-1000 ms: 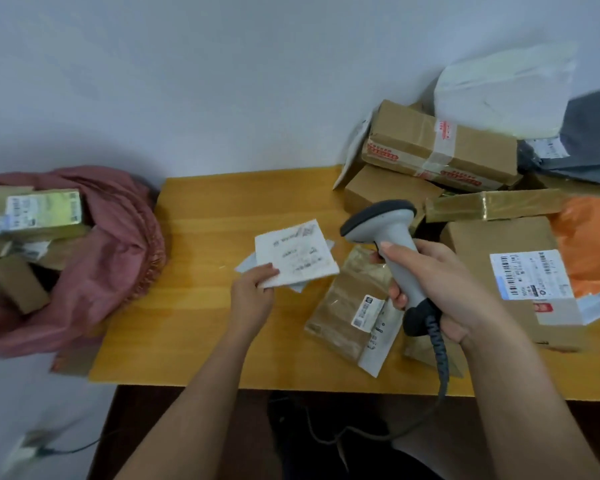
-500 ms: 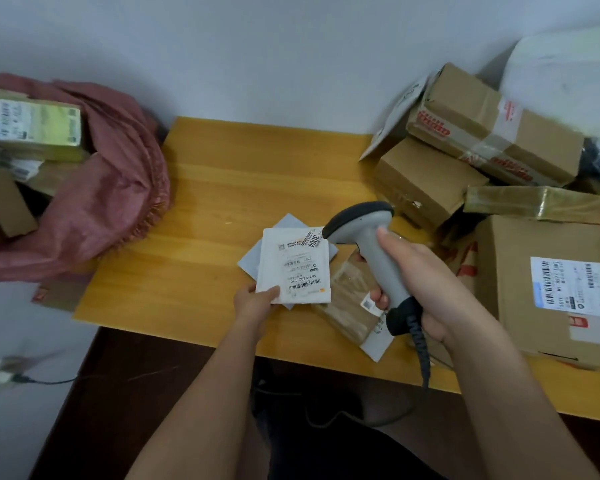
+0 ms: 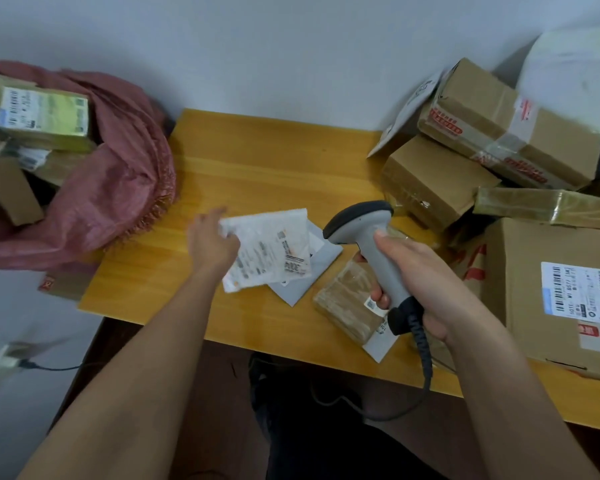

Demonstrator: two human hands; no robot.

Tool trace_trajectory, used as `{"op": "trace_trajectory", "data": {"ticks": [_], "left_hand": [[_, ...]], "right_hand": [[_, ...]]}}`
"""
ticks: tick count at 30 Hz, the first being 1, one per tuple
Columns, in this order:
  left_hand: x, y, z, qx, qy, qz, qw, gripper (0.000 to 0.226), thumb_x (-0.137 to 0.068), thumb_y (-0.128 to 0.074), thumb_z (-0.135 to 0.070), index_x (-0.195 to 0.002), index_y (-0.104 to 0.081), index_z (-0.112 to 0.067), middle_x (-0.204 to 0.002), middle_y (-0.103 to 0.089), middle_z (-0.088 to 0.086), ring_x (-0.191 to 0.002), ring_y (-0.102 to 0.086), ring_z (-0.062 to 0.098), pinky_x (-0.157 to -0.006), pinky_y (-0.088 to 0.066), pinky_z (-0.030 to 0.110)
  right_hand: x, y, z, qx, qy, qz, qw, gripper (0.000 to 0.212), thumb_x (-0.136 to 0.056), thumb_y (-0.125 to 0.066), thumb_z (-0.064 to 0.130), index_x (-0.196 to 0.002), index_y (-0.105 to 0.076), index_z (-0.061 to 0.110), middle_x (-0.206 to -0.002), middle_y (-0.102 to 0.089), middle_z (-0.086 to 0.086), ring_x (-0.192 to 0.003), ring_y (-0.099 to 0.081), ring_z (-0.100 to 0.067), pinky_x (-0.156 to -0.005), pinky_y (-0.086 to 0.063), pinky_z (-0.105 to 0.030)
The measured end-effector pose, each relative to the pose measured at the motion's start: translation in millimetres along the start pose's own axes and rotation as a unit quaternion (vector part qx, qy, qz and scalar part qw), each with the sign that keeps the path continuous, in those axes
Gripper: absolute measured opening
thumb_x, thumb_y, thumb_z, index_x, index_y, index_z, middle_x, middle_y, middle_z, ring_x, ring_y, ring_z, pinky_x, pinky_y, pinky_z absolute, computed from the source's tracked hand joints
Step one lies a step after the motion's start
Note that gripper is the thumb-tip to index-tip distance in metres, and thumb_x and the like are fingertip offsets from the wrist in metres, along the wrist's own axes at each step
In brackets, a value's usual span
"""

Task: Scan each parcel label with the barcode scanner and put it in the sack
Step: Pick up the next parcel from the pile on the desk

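Holding a white parcel [image 3: 269, 249] by its left edge, the left hand [image 3: 211, 242] sits at centre frame just above the table [image 3: 257, 157], fingers and thumb pinching the flat mailer so its label faces up. The right hand [image 3: 418, 277], right of centre, is wrapped around the grip of the barcode scanner [image 3: 371, 244], whose head points left toward the parcel's near corner. The sack [image 3: 118, 188], pinkish red and already holding boxes, lies at the left of the frame, its open rim touching the table's left edge. It is to the left of the left hand, so that hand is the nearer one, and the likely move is a short leftward carry with the parcel's long axis running roughly toward the sack's mouth. A grey envelope [image 3: 309, 271] and a taped brown packet [image 3: 352, 306] lie beneath and beside the parcel; cardboard boxes [image 3: 430, 178] crowd the right side.
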State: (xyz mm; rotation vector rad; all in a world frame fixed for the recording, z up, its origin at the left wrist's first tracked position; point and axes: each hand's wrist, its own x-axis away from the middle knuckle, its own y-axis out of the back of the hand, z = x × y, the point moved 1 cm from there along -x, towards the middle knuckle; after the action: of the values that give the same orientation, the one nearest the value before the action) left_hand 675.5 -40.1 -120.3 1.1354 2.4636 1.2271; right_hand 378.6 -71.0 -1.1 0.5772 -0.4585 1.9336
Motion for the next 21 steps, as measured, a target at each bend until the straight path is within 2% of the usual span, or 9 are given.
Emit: {"op": "trace_trajectory", "data": {"ticks": [2,4,6,8,10,12,15,18,21], "left_hand": [[-5.0,1.3,3.7,-0.045,0.057,-0.081,0.994,0.062,-0.087,-0.065,-0.018,-0.143,-0.039,-0.016,-0.141,-0.036,0.013,-0.130,-0.034,0.034,-0.102,-0.036,0.045],[4.9,-10.5,14.6,0.007,0.199,-0.041,0.979,0.077,-0.085,-0.072,-0.032,-0.146,-0.030,-0.008,-0.147,-0.032,0.016,-0.133,-0.034,0.036,-0.104,-0.038,0.048],[22.9,-29.3,31.1,0.053,0.323,0.017,0.945,0.096,-0.081,-0.074,-0.049,-0.148,-0.022,-0.004,-0.152,-0.027,0.017,-0.137,-0.031,0.037,-0.105,-0.038,0.050],[37.6,-43.0,42.8,0.053,0.377,0.034,0.924,0.108,-0.076,-0.070,-0.064,-0.149,-0.020,-0.001,-0.152,-0.023,0.018,-0.139,-0.026,0.036,-0.107,-0.034,0.049],[41.3,-53.0,46.4,0.051,0.377,0.018,0.925,0.112,-0.074,-0.070,-0.067,-0.148,-0.019,-0.001,-0.152,-0.019,0.018,-0.139,-0.023,0.035,-0.108,-0.030,0.049],[39.1,-59.8,45.9,0.071,0.356,0.013,0.932,0.108,-0.074,-0.076,-0.059,-0.150,-0.019,-0.006,-0.152,-0.018,0.017,-0.141,-0.019,0.035,-0.110,-0.028,0.050],[35.5,-63.7,51.8,0.075,0.317,0.029,0.945,0.093,-0.075,-0.082,-0.041,-0.149,-0.026,-0.026,-0.150,-0.020,0.011,-0.140,-0.016,0.035,-0.111,-0.024,0.053],[31.7,-64.0,61.6,0.053,0.308,0.044,0.949,0.084,-0.079,-0.079,-0.036,-0.146,-0.028,-0.041,-0.148,-0.015,0.009,-0.135,-0.019,0.036,-0.110,-0.029,0.054],[24.0,-64.3,65.5,0.091,0.309,0.027,0.946,0.076,-0.081,-0.073,-0.038,-0.145,-0.032,-0.039,-0.147,-0.014,0.007,-0.133,-0.020,0.031,-0.110,-0.031,0.053]], "right_hand": [[-1.2,-4.2,0.4,0.001,-0.004,0.006,1.000,0.036,-0.098,-0.056,0.046,-0.103,-0.068,0.012,-0.091,-0.065,-0.024,-0.052,-0.054,-0.023,-0.044,-0.045,-0.028],[-2.7,-8.0,2.4,0.005,-0.008,0.016,1.000,0.036,-0.098,-0.056,0.047,-0.105,-0.067,0.013,-0.094,-0.065,-0.024,-0.052,-0.055,-0.022,-0.045,-0.046,-0.029],[-4.9,-9.7,5.0,0.017,-0.008,0.027,0.999,0.039,-0.099,-0.055,0.047,-0.108,-0.067,0.011,-0.088,-0.065,-0.022,-0.052,-0.056,-0.021,-0.045,-0.047,-0.029],[-7.3,-11.4,7.7,0.031,-0.007,0.033,0.999,0.041,-0.099,-0.054,0.048,-0.107,-0.067,0.010,-0.074,-0.063,-0.017,-0.050,-0.056,-0.019,-0.045,-0.048,-0.028],[-9.9,-14.3,9.9,0.045,-0.009,0.035,0.998,0.043,-0.100,-0.052,0.048,-0.107,-0.066,0.008,-0.060,-0.061,-0.012,-0.049,-0.056,-0.019,-0.046,-0.047,-0.028],[-12.5,-19.3,10.8,0.059,-0.010,0.034,0.998,0.044,-0.100,-0.051,0.048,-0.107,-0.065,0.008,-0.056,-0.060,-0.011,-0.048,-0.055,-0.019,-0.046,-0.047,-0.027],[-16.4,-29.7,10.9,0.076,-0.007,0.043,0.996,0.043,-0.101,-0.051,0.047,-0.107,-0.065,0.007,-0.054,-0.058,-0.010,-0.046,-0.055,-0.017,-0.043,-0.046,-0.024],[-20.7,-38.8,11.0,0.095,-0.006,0.059,0.994,0.041,-0.101,-0.051,0.047,-0.107,-0.065,0.009,-0.052,-0.059,-0.007,-0.045,-0.056,-0.014,-0.042,-0.046,-0.023],[-26.3,-46.7,13.1,0.111,-0.001,0.072,0.991,0.040,-0.101,-0.050,0.047,-0.109,-0.064,0.010,-0.050,-0.059,-0.004,-0.044,-0.056,-0.013,-0.042,-0.045,-0.022]]}}
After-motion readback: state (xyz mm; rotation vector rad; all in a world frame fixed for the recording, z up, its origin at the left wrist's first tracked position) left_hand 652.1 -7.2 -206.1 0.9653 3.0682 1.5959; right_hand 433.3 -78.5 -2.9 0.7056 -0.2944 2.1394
